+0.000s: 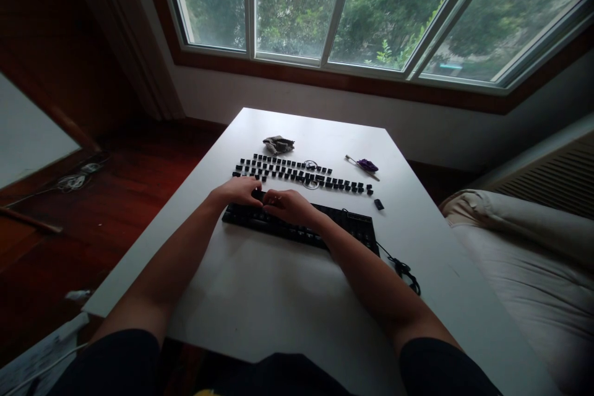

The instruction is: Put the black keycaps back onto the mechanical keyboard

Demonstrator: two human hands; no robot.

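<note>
A black keyboard (297, 232) lies slightly slanted on the white table, partly covered by both my hands. Over its upper left part sits my left hand (242, 190), with thumb and index finger apart and the other fingertips hidden. Close beside it, my right hand (292, 206) has its fingers curled down over the keys, pinched together. Anything between those fingers is too small to make out. Just beyond the keyboard, black keycaps (283, 167) stand in several rows, and two thin wire loops (310, 185) lie among them.
A crumpled grey cloth (278, 145) lies behind the keycaps. To the right are a thin stick-like brush (350, 159), a purple bundle (368, 165) and a longer loose keycap (379, 204). The coiled keyboard cable (404, 268) rests on the white table (260, 303). A cushioned seat (501, 260) stands alongside.
</note>
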